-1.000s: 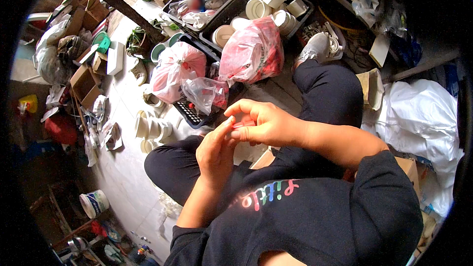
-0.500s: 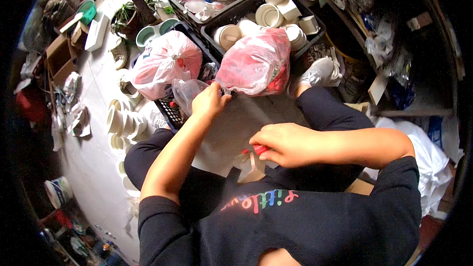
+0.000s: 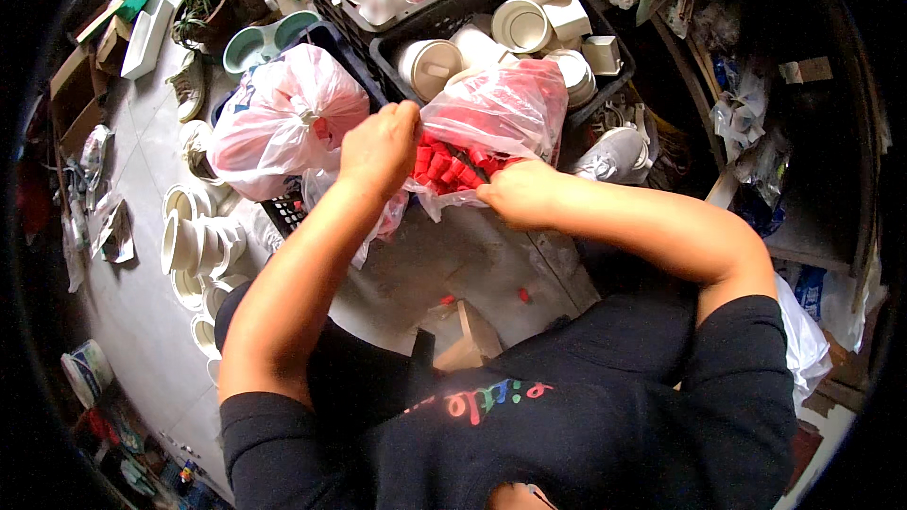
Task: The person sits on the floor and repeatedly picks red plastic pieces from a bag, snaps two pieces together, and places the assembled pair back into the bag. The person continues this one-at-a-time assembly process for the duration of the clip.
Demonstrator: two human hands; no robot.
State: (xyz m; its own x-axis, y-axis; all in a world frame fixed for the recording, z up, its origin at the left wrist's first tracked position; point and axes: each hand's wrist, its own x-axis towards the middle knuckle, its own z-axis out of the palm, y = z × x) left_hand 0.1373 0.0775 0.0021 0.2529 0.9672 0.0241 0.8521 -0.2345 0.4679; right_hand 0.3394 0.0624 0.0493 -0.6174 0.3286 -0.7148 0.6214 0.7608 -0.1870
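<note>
A clear plastic bag (image 3: 501,109) full of small red cylindrical pieces (image 3: 444,167) stands in front of the crate, its mouth open toward me. My left hand (image 3: 383,146) is closed on the bag's left edge, holding it up. At the mouth's right side, my right hand (image 3: 520,194) is curled against the red pieces. Its fingertips are partly hidden, so what they hold cannot be made out. A thin dark strip shows among the pieces beside it. Two loose red pieces (image 3: 523,295) lie on the floor before me, near a tan block-like object (image 3: 468,338).
A tied plastic bag (image 3: 288,123) with reddish contents rests on a dark basket at left. Behind, a black crate (image 3: 383,57) holds white pots and cups. White pots (image 3: 194,244) line the floor at left. A potted plant (image 3: 203,14) stands farther back; shelving (image 3: 822,250) is at right.
My right hand has moved forward from near my lap, where it held something red, to the bag's mouth. My left hand has raised the bag's edge, and the mouth now gapes, showing red pieces.
</note>
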